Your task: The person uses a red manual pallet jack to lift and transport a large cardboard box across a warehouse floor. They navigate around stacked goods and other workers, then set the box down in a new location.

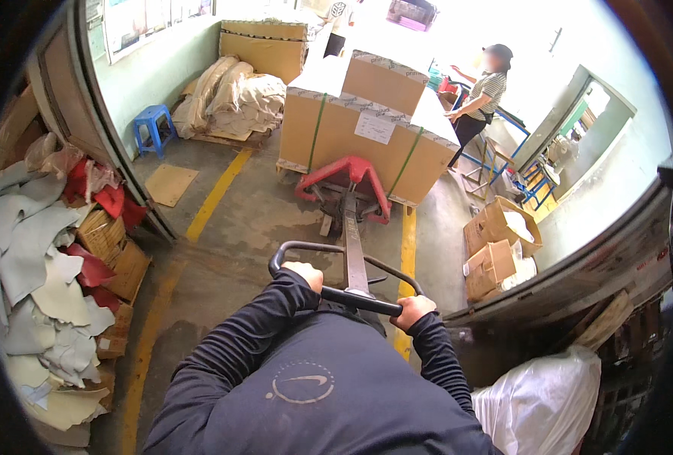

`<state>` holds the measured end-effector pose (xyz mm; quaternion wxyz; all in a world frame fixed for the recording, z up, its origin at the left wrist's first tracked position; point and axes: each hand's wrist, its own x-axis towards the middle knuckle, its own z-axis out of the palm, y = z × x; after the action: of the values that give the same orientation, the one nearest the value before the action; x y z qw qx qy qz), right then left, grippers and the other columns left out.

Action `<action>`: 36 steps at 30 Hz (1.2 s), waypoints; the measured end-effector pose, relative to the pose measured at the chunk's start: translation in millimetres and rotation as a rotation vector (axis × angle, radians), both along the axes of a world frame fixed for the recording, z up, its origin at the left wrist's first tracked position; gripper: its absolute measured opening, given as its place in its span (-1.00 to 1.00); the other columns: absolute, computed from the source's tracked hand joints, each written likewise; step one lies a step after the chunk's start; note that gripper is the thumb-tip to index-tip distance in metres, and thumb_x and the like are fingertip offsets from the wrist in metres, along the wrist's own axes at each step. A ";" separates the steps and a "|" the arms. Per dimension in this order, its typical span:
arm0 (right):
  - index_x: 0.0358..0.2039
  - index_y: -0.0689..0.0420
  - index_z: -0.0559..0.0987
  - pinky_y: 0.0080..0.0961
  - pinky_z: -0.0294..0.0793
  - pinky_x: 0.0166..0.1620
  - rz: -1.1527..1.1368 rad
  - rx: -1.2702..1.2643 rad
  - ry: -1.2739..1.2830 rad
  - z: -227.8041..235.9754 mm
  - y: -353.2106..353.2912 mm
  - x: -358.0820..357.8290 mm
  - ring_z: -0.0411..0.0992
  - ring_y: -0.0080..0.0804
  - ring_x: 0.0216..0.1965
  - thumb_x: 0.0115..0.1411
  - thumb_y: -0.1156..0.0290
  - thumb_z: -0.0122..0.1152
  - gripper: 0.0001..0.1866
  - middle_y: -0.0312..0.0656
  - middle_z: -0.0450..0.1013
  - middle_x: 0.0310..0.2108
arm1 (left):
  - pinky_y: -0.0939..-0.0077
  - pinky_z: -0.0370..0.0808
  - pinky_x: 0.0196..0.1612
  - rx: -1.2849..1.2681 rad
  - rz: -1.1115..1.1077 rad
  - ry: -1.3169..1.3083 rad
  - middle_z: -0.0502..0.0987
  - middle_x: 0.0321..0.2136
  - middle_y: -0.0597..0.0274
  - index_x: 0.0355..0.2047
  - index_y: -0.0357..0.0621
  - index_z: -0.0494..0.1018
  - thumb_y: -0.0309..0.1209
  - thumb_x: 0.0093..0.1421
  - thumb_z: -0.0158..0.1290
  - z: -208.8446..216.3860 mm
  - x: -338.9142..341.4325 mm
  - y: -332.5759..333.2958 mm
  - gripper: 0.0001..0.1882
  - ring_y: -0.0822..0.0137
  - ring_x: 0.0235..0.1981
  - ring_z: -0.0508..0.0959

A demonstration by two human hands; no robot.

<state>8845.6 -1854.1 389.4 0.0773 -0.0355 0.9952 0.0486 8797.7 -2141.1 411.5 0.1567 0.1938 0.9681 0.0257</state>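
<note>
Both my hands grip the black loop handle of a red pallet jack. My left hand is closed around the handle's left end. At its right end my right hand is closed too. A grey steel shaft runs from the handle forward to the jack's red frame. Just beyond the frame stands a large brown carton with green straps and a white label sheet, on a pallet. A smaller carton rests on top of it. The jack's forks are hidden from view.
Leather-like sheets pile up at left, beside a doorframe. A blue stool stands near stacked hides. Open cartons line the right wall; a white plastic-wrapped bundle lies nearer. A person works at far right.
</note>
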 end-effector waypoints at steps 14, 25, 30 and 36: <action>-0.32 -0.07 0.68 -0.28 0.55 -0.13 0.015 -0.056 -0.063 -33.8 -28.9 306.5 0.58 -0.18 -0.25 -0.08 0.03 0.31 -0.66 -0.12 0.60 -0.35 | 0.24 0.55 -0.09 -0.040 0.033 -0.031 0.63 -0.25 0.05 -0.24 -0.02 0.62 -0.18 -0.05 0.21 -48.0 308.3 -28.5 -0.64 0.11 -0.17 0.63; -0.36 -0.11 0.65 -0.16 0.56 -0.17 -0.022 0.032 -0.056 -79.5 -122.3 536.6 0.57 -0.06 -0.31 -0.11 0.20 0.23 -0.75 -0.11 0.58 -0.42 | 0.18 0.55 -0.21 0.083 -0.042 0.180 0.63 -0.41 0.05 -0.40 0.03 0.64 -0.23 -0.10 0.17 -105.4 522.0 -130.1 -0.77 0.05 -0.30 0.65; -0.36 -0.09 0.64 -0.16 0.55 -0.15 -0.036 -0.029 -0.112 -48.0 -200.7 626.1 0.56 -0.07 -0.27 -0.07 0.19 0.22 -0.77 -0.08 0.58 -0.39 | 0.17 0.55 -0.18 0.034 -0.127 0.031 0.63 -0.37 0.01 -0.32 0.04 0.63 -0.23 -0.03 0.11 -70.9 591.2 -199.8 -0.73 0.04 -0.27 0.64; -0.39 -0.08 0.64 -0.17 0.56 -0.20 0.002 -0.085 -0.113 -26.6 -216.1 719.0 0.57 -0.10 -0.31 -0.10 0.19 0.23 -0.77 -0.12 0.58 -0.44 | 0.16 0.57 -0.20 -0.079 -0.206 -0.057 0.63 -0.42 0.02 -0.34 0.01 0.61 -0.22 -0.05 0.12 -34.7 682.9 -221.9 -0.74 0.03 -0.30 0.64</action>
<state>9564.6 -2070.3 362.8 0.1317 -0.0424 0.9904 0.0040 9480.6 -2363.0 376.7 0.1936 0.2854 0.9384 -0.0234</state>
